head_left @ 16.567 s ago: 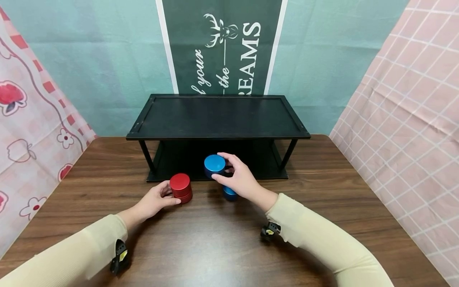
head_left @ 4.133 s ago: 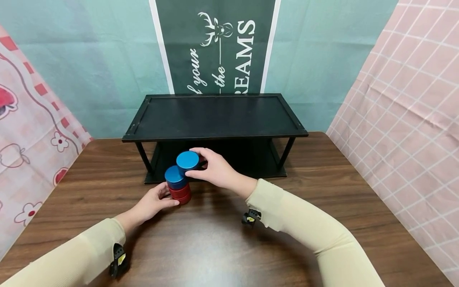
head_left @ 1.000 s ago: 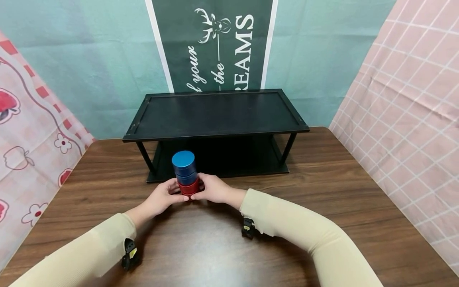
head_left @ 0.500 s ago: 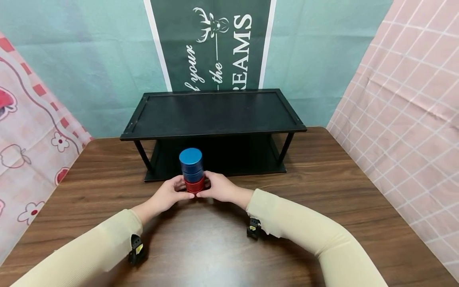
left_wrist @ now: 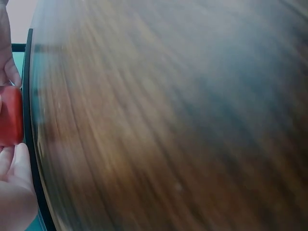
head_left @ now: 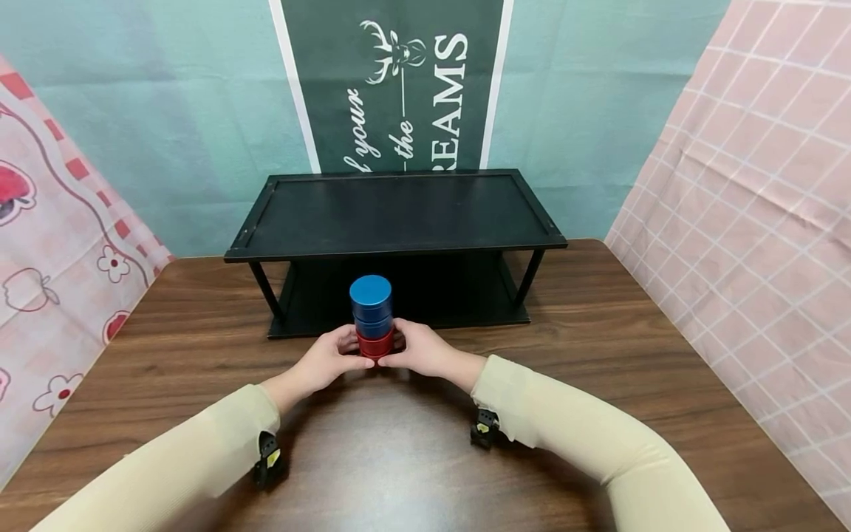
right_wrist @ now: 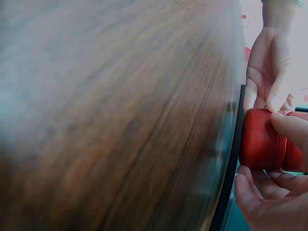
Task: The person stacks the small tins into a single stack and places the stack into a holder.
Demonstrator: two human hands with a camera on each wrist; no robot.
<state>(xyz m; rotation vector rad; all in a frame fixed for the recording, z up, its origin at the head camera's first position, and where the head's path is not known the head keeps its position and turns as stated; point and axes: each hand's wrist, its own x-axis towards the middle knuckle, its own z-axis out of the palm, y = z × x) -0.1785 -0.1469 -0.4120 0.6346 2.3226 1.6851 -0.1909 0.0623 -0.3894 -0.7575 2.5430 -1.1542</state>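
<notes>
A stack of round metal tins stands upright in front of the black rack. At its base is a red tin [head_left: 375, 346] with a seam around it; blue tins [head_left: 371, 295] sit on top, one above another. My left hand [head_left: 332, 357] grips the red tin from the left, thumb at the front. From the right, my right hand [head_left: 425, 351] holds the same tin, its thumb near the left one. Both wrist views show fingers on either side of the red tin [right_wrist: 260, 139]; the left wrist view catches only part of it.
Behind the stack is a two-level black rack [head_left: 399, 214], its lower shelf [head_left: 452, 295] just beyond the tins. The wooden table [head_left: 598, 332] extends to both sides. Cloth hangings surround it: teal behind, pink-checked [head_left: 751, 185] at right, patterned [head_left: 53, 281] at left.
Earlier, my right hand held a blue tin apart; now the blue tins stand on the red one and that hand grips the red tin. Over the last second, both hands have shifted the stack right.
</notes>
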